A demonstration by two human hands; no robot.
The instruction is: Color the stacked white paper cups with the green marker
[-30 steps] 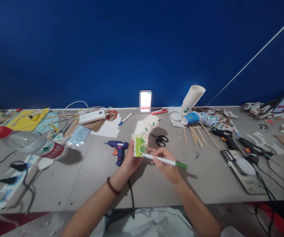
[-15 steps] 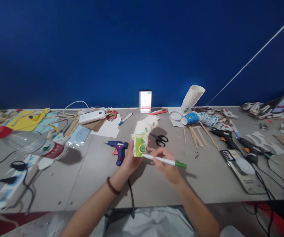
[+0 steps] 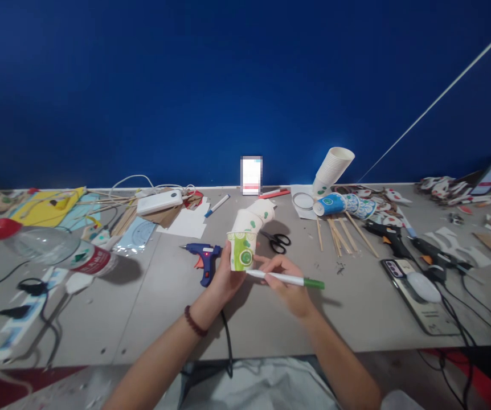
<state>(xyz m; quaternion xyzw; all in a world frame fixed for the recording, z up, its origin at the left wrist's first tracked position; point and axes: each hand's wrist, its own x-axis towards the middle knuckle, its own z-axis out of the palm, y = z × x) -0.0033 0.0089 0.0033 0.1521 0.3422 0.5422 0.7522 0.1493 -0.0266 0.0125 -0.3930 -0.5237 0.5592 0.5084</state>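
Observation:
A bent row of joined paper cups (image 3: pixel 242 250) is held up over the table by my left hand (image 3: pixel 225 280); the nearest cup is patterned green, those behind it are white with green spots. My left fingers wrap the green cup's side and are partly hidden by it. Closed around a white and green marker (image 3: pixel 290 279), my right hand (image 3: pixel 290 287) keeps the tip at the lower edge of the green cup. Just left of my left hand lies a blue hot glue gun (image 3: pixel 205 261). Black scissors (image 3: pixel 278 242) rest behind my right hand.
On the left are a plastic bottle (image 3: pixel 70 247) with a red top and a power strip (image 3: pixel 27 319). To the right lie blue patterned cups (image 3: pixel 333 204), wooden sticks (image 3: pixel 340 236), a phone (image 3: pixel 425 307) and black glue guns (image 3: pixel 393 236). Stacked white cups (image 3: pixel 333 168) lean at the back.
The marker tip has slid slightly down and left, from the green cup's face to its lower edge. The cups have barely moved.

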